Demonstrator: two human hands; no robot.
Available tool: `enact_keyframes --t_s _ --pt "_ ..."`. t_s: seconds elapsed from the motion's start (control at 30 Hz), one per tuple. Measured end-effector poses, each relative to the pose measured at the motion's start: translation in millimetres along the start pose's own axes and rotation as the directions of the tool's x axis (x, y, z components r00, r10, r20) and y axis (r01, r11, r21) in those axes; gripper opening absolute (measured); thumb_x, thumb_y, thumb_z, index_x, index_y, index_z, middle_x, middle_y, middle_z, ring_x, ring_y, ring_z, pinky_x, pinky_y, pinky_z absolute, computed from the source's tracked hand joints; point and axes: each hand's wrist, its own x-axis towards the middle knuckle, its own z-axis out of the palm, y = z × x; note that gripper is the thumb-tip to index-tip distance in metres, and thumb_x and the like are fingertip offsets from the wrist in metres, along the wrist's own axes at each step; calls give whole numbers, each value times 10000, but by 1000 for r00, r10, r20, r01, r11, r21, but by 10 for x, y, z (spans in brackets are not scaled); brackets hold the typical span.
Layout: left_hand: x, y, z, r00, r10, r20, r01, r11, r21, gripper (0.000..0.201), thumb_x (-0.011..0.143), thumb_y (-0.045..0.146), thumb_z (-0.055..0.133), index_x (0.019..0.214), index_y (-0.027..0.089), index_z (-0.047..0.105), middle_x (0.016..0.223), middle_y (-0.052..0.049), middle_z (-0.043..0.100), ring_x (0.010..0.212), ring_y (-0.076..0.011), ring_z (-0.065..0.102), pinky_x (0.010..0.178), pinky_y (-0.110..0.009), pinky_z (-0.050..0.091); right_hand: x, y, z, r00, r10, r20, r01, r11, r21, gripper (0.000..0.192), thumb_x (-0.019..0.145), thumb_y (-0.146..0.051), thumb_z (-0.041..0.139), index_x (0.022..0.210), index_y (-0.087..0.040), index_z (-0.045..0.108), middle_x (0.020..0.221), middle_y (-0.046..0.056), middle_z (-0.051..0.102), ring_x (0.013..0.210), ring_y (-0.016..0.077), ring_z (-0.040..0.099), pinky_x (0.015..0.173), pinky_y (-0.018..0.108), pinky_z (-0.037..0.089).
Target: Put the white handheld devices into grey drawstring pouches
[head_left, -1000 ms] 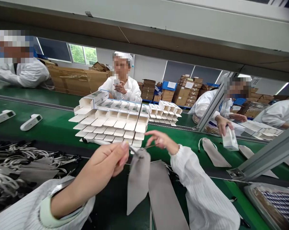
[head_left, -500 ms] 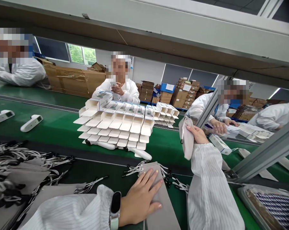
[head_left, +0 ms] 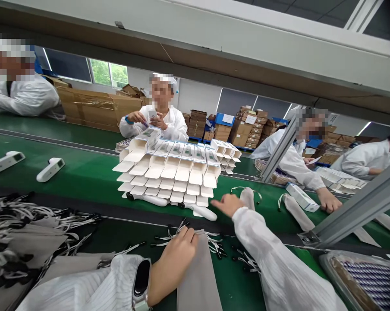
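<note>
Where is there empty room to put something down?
On the green belt, between the left white devices and the stacked boxes. Also between the middle grey pouches and the right sleeve. It's crowded at far left, where corded pouches pile up.

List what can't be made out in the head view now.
All head view:
Left hand: fingertips hidden behind its knuckles, so grip unclear.
Near pouch: near end cut off by the bottom edge.
Farther pouch beside the right hand: lower end behind its sleeve.
White boxes: print too small to read.
</note>
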Motion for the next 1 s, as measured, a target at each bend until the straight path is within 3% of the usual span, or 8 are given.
enact_keyframes --t_s 0.1,0.27,0.47,0.53,0.6,0.7,0.8,1.0 --pt "-25 -53 30 999 -46 -15 45 999 -24 233 859 96 298 795 155 515 816 -58 517 853 -203 463 796 -352 329 -261 -229 243 969 -207 134 231 951 -206 456 675 -586 487 742 -153 613 771 109 607 738 247 582 579 293 407" --pt "-6 -108 -75 1000 -23 -6 22 997 -71 230 876 215 317 744 167 499 742 -48 535 801 -216 437 684 -335 317 -452 -134 347 921 -388 25 366 842 -396 223 792 -337 487 843 -140 580 842 111 592 803 225 562 579 262 411" --pt "49 -64 -333 1000 -9 -12 6 979 -205 306 899 320 242 726 183 455 683 -4 537 687 -176 442 614 -285 276 -661 206 -112 692 -689 -217 615 720 -321 215 840 -292 401 888 -139 546 850 128 577 794 232 542 684 338 408" --pt "52 -75 -334 1000 -7 10 10 956 -292 309 895 342 238 732 182 447 703 2 531 673 -164 447 608 -273 277 -745 186 -274 728 -558 -398 594 803 -40 240 821 -340 430 964 -159 494 892 124 570 791 232 546 684 352 418" --pt "56 -112 -319 996 0 93 40 903 -427 284 870 393 299 756 180 450 734 4 519 693 -160 456 595 -250 290 -802 71 -397 837 -340 -429 513 761 397 300 796 -378 461 1024 -186 426 894 101 570 750 216 560 650 351 438" --pt "81 -187 -330 971 36 237 109 813 -572 268 794 446 430 791 181 472 754 5 504 756 -172 457 597 -228 310 -801 -172 -478 949 -245 -198 273 329 904 329 747 -397 522 989 -209 401 880 57 574 738 190 576 646 344 460" --pt "123 -225 -387 974 102 202 50 773 -632 217 838 361 366 786 185 481 770 14 489 769 -150 449 664 -235 317 -728 -318 -437 967 -255 -16 30 50 998 354 614 -343 663 843 -177 450 803 23 567 745 184 572 649 338 470" --pt "151 -199 -450 983 168 71 -75 725 -685 185 871 299 309 805 190 442 828 12 425 792 -124 417 715 -226 310 -716 -266 -272 905 -425 29 -2 66 998 570 552 -189 713 1027 -219 398 737 -29 530 678 120 541 626 269 462"
